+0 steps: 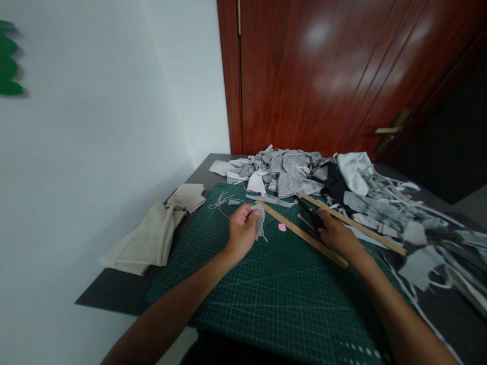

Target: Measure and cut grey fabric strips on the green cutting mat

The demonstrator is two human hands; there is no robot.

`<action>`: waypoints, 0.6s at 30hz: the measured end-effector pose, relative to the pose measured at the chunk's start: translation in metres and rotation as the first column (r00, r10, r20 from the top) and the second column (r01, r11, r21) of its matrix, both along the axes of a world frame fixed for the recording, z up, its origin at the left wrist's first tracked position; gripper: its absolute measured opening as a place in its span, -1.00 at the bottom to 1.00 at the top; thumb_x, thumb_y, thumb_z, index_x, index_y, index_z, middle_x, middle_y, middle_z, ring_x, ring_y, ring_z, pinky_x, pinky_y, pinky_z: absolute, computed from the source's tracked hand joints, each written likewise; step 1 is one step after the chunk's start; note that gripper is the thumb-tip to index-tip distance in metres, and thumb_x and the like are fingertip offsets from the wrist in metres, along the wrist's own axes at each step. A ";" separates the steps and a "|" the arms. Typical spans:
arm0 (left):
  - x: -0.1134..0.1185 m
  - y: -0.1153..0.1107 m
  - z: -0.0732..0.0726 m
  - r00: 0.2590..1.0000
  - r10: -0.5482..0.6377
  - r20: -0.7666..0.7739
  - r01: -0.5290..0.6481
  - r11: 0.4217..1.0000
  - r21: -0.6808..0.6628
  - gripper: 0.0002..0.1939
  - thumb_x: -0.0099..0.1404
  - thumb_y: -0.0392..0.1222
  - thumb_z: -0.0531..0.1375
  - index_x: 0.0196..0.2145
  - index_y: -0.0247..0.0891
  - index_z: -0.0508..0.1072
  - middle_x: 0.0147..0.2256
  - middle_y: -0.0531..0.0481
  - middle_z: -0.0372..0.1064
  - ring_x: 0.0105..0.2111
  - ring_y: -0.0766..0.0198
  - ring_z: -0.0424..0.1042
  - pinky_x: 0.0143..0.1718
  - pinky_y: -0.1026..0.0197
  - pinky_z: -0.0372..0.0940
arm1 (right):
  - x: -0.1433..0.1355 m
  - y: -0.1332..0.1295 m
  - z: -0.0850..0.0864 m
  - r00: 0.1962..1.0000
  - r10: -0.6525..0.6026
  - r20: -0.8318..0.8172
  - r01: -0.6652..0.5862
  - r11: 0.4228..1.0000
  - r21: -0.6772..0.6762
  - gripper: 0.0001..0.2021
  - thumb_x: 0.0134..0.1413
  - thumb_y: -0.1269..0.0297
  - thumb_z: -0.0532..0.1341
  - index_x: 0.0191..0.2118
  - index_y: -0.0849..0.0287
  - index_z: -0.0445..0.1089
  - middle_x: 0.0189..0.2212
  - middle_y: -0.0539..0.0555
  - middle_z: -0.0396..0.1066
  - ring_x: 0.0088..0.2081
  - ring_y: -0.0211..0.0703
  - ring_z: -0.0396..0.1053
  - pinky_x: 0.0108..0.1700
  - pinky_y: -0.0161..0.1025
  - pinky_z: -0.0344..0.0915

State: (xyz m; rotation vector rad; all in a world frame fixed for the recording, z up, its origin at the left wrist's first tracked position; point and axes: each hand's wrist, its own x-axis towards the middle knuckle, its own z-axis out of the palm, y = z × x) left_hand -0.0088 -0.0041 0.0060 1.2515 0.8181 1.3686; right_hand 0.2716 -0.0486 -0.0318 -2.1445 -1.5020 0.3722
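Over the green cutting mat [236, 299], my left hand [241, 230] pinches a small grey fabric piece [261, 220], with a thin loose strand hanging from its lower edge. My right hand [338, 235] is closed round the handles of black scissors [310, 210], whose blades point away toward the fabric heap. Between the hands, a wooden ruler [304, 234] lies slantwise on the mat. Close to its left edge sits a small pink piece [282, 227], perhaps tailor's chalk. Part of the scissors' handles is hidden by my fingers.
A heap of grey fabric scraps [285, 170] covers the table's far side; more scraps [422, 263] spread along the right. A second wooden strip [365, 230] lies beyond my right hand. Folded beige cloth [148, 241] rests at left, beside the white wall [95, 152].
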 end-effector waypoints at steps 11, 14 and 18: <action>0.000 0.006 -0.008 0.998 -0.014 0.059 0.013 1.000 0.004 -0.65 0.20 0.10 0.37 -0.36 -0.26 0.49 -0.49 0.08 0.41 -0.58 0.36 0.35 -0.58 0.32 0.29 | -0.001 0.012 0.012 0.715 0.066 -0.696 0.000 0.996 0.095 -0.89 0.24 0.13 0.17 -0.24 0.02 0.33 -0.43 0.08 0.51 -0.37 0.00 0.55 -0.41 -0.17 0.44; 0.000 0.009 -0.009 0.996 0.022 0.087 -0.023 1.000 0.020 -0.67 0.19 0.06 0.39 -0.37 -0.28 0.52 -0.43 0.02 0.48 -0.46 0.33 0.40 -0.43 0.31 0.31 | -0.022 0.012 0.018 0.602 0.118 -0.790 -0.020 0.991 0.133 -0.69 0.32 -0.07 0.11 -0.32 0.02 0.36 -0.42 0.11 0.50 -0.42 -0.02 0.48 -0.42 -0.13 0.46; -0.001 0.011 -0.007 0.995 0.040 0.091 -0.039 0.999 -0.014 -0.65 0.19 0.08 0.39 -0.41 -0.27 0.47 -0.47 0.04 0.44 -0.51 0.33 0.37 -0.49 0.31 0.26 | -0.047 0.001 0.026 0.174 0.181 -0.968 -0.027 0.984 0.179 -0.59 0.14 -0.21 0.32 -0.29 0.08 0.47 -0.45 0.05 0.43 -0.53 -0.19 0.31 -0.51 -0.24 0.36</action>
